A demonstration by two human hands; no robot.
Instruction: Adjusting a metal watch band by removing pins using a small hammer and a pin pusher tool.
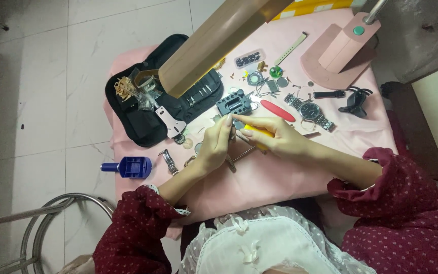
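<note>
My right hand (280, 139) grips a yellow-handled tool (260, 133), its tip pointing toward a small part hidden under my fingers. My left hand (215, 144) pinches that small part beside the tool tip, just below a dark grey watch holder block (234, 104). Thin metal tools (243, 153) lie under both hands on the pink table cover (280, 177). What the left fingers hold is too small to make out.
An open black tool case (143, 122) lies at the left. A steel wristwatch (310, 111), a red oval tool (277, 110), a black strap piece (329, 94) and small round parts sit behind my hands. A pink lamp base (338, 56) stands far right; a blue tool (130, 167) lies at the left edge.
</note>
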